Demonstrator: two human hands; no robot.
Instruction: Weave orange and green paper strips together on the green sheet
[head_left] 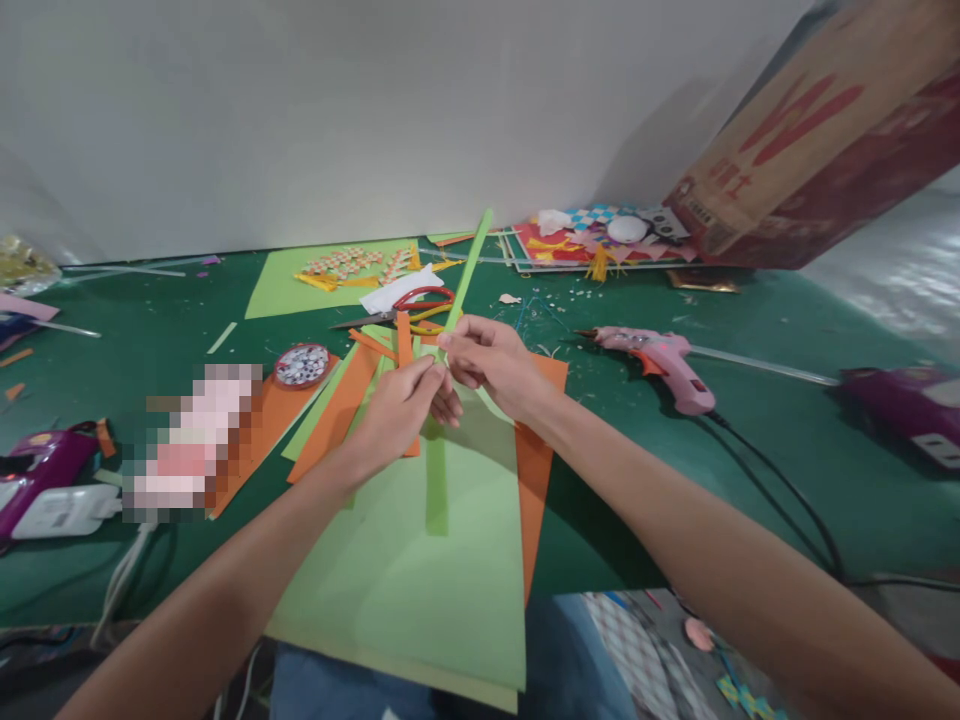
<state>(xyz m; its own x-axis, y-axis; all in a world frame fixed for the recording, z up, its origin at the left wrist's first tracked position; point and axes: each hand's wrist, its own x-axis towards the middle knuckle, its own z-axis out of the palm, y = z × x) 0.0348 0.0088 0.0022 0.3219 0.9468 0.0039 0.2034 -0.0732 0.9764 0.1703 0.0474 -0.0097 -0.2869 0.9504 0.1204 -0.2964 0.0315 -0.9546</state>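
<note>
Close in, the pale green sheet (472,590) spreads before me, and over its far part my right hand (495,365) pinches a narrow green strip (470,268) between thumb and forefinger. The strip's long axis runs away from that grip, leaning right, beyond the sheet; my right hand is nearer its free end. My left hand (409,400) is just beside, thumb bent to the fingers; I cannot tell whether it holds paper. Beyond and right of the sheet, a paper bag (817,150) carries red characters, mostly too blurred to read.
</note>
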